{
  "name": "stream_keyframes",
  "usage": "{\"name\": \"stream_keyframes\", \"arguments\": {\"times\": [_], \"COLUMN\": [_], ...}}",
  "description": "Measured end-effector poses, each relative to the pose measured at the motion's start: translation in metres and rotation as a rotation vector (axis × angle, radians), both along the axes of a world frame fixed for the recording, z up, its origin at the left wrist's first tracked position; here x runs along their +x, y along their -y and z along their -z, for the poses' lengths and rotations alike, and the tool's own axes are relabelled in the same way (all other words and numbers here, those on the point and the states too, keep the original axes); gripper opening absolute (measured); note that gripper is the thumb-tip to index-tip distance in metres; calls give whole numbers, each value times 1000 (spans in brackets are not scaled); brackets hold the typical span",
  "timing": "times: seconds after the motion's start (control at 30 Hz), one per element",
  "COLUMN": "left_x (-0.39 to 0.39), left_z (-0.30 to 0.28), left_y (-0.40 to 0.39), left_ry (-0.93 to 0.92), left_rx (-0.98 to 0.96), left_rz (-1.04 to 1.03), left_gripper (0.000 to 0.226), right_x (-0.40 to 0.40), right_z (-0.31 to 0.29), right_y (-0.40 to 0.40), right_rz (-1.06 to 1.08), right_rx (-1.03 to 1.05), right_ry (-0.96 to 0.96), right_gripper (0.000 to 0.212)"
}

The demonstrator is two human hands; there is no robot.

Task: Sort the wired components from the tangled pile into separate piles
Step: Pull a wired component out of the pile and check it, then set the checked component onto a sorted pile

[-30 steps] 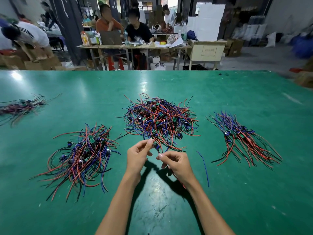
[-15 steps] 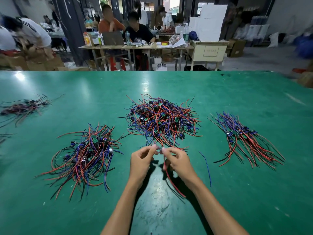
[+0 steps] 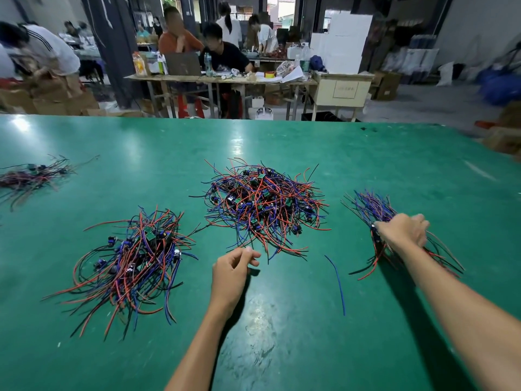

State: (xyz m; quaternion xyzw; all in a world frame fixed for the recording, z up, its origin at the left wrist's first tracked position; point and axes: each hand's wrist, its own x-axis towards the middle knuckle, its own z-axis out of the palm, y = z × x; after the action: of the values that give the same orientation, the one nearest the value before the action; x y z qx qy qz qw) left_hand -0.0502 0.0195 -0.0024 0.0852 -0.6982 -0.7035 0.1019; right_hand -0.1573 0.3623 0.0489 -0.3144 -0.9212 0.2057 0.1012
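The tangled pile (image 3: 262,204) of red, blue and black wired components lies at the table's middle. A sorted pile (image 3: 135,261) spreads to its left and a narrower pile (image 3: 372,207) lies to its right. My right hand (image 3: 403,232) rests on the right pile with fingers curled around a wired component whose small dark part shows at the fingertips. My left hand (image 3: 236,266) hovers just in front of the tangled pile, fingers loosely curled with thumb against forefinger, nothing visible in it.
A loose blue wire (image 3: 337,280) lies between my hands. Another small wire pile (image 3: 31,176) sits at the far left of the green table (image 3: 282,142). Beyond the table's far edge, people sit at workbenches among cardboard boxes.
My right hand has carried the component from the middle to the right pile. My left hand has let go of it and stays near the tangled pile.
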Motion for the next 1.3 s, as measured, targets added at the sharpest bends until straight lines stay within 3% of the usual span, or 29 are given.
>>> {"name": "stream_keyframes", "arguments": {"times": [0.1,0.17,0.23,0.3,0.4,0.57,0.73,0.9,1.0,1.07,1.13,1.23,1.3], "left_x": [-1,-3,-4,-4,-3,-1,5,8,8,7,7,8,7], "left_z": [1,1,2,4,5,5,-3,-5,-4,-3,-2,-1,2], "left_y": [-1,-1,0,1,1,-2,-7,1,5,6,6,6,7], "left_ry": [9,18,27,27,19,10,35,-14,-19,-28,-50,-75,-77], "left_rx": [-2,9,15,9,0,-37,-31,27,67,62,45,36,19], "left_rz": [-4,0,4,6,7,62,193,224,227,230,215,213,252], "left_gripper": [29,29,29,30,30,31,35,12,9,10,11,14,16], "right_x": [4,9,11,10,10,44,93,111,111,114,117,114,110], "right_z": [7,15,30,43,51,50,50,59,58,58,59,60,60], "right_y": [36,75,106,123,126,127,149,167,167,166,169,181,186], "right_rz": [-346,-581,-685,-707,-680,-749,-965,-1011,-1028,-1005,-893,-718,-694], "right_rx": [49,-2,-49,-52,-54,-1,85,158,154,54,-232,-657,-749], "right_ry": [-252,-253,-196,-136,-145,-411,-677,-749,-761,-692,-575,-436,-398], "right_gripper": [25,16,22,27,17,17,18,16,19,26,34,19,8]}}
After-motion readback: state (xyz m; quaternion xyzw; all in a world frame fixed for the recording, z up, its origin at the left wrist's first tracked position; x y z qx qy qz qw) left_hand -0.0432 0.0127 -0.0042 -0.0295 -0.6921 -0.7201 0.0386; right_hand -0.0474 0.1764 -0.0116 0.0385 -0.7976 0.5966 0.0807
